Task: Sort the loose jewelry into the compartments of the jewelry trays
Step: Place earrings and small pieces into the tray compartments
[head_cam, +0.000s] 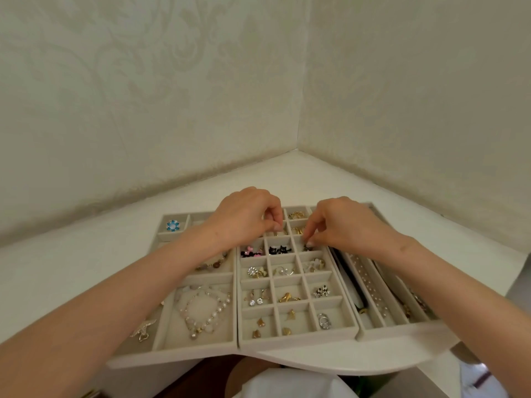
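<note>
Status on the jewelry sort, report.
Left hand curled over middle tray, hold unclear. Right hand pinching small dark piece, right column. Nothing blocking.

Both hands crowded the far end of the middle tray (296,344): the left hand (244,216) with curled fingers, the right hand (342,222) pinching a small dark piece (308,248) in a compartment there. The left forearm (129,282) slanted over the left tray (172,353) and the right forearm (459,282) over the right tray (402,330), covering much of each from above. Between the forearms the middle tray's near rows lay open. Bare table (71,268) stretched left and behind the trays — up to two walls (143,96) meeting in a corner.
</note>
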Tool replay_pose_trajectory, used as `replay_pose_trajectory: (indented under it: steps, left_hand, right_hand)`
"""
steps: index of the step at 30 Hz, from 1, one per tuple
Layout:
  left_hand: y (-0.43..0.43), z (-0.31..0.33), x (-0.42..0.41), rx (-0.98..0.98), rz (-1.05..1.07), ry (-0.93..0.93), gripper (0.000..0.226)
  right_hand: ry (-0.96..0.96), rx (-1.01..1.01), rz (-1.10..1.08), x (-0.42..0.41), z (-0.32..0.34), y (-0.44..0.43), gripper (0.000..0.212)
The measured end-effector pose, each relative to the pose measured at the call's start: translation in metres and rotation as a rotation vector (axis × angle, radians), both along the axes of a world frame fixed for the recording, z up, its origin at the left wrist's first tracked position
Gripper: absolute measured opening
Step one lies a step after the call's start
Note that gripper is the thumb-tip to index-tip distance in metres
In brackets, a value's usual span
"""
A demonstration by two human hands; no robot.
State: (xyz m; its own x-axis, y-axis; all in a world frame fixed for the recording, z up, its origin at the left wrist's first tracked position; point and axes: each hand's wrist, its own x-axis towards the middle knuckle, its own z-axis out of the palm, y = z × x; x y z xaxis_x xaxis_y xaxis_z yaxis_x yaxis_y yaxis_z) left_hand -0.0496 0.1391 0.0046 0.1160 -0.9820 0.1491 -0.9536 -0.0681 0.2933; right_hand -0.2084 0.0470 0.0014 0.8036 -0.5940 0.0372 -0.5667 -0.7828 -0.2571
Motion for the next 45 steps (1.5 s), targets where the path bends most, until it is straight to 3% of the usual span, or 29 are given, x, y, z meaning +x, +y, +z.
replay_pose_trajectory:
  steps: [6, 13, 21, 29, 35, 39, 42, 45]
  left_hand:
    - [0.0, -0.001, -0.002, 0.008, -0.002, 0.0, 0.001]
    - [-0.001, -0.001, -0.005, -0.008, 0.002, 0.027, 0.001]
    - [-0.005, -0.007, -0.014, -0.002, -0.024, 0.048, 0.004]
    - [-0.011, -0.008, -0.021, 0.037, -0.046, 0.178, 0.018]
    - [-0.015, -0.012, -0.021, -0.027, -0.016, 0.18, 0.008]
    - [-0.015, -0.01, -0.016, -0.02, -0.001, 0.292, 0.009]
    - [-0.014, -0.009, -0.012, -0.019, 0.015, 0.413, 0.01]
    - [-0.012, -0.007, -0.009, -0.04, 0.057, 0.467, 0.013]
  right_hand:
    - [0.077, -0.115, 0.05, 0.008, -0.005, 0.003, 0.012]
    - [0.059, -0.107, 0.077, 0.008, -0.006, 0.001, 0.008]
    - [-0.04, 0.083, 0.088, 0.003, 0.001, -0.007, 0.007]
    - [-0.16, 0.264, 0.063, -0.002, 0.006, -0.013, 0.022]
    - [-0.331, 0.527, 0.086, -0.006, 0.003, -0.017, 0.011]
    - [-0.401, 0.615, 0.097, -0.008, 0.001, -0.022, 0.022]
    - [-0.41, 0.537, 0.052, -0.007, -0.001, -0.023, 0.023]
    - [-0.281, 0.329, 0.052, -0.006, -0.002, -0.021, 0.013]
